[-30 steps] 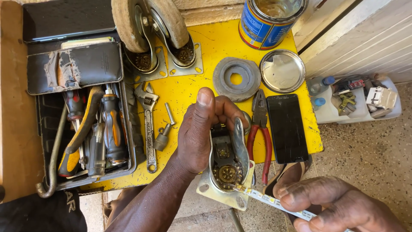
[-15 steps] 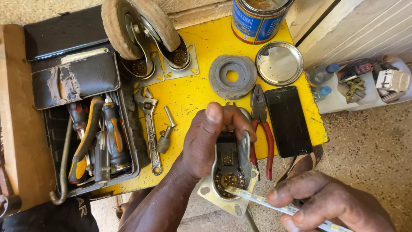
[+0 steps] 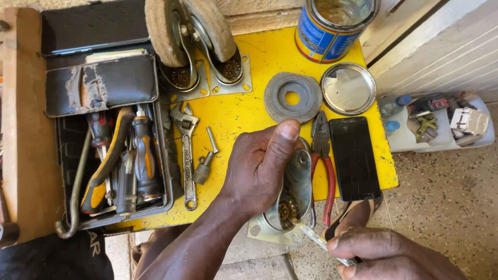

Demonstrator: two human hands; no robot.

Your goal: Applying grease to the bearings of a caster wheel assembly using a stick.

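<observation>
Two hands, left hand (image 3: 259,168) gripping caster bracket (image 3: 293,199)

Place: an informal repair workshop.
Evidence: an open toolbox (image 3: 111,150), pliers (image 3: 322,155) and caster wheels (image 3: 189,36) laid on a yellow worktable (image 3: 259,57).

Left hand (image 3: 259,171) grips a metal caster bracket (image 3: 294,199) at the yellow tabletop's (image 3: 249,111) edge; right hand (image 3: 386,254) holds a thin tool (image 3: 314,236) against its bearing; red-handled pliers (image 3: 324,166) and a dark phone (image 3: 354,157) lie beside.

Right hand (image 3: 389,254) lower, nearer frame edge.
</observation>
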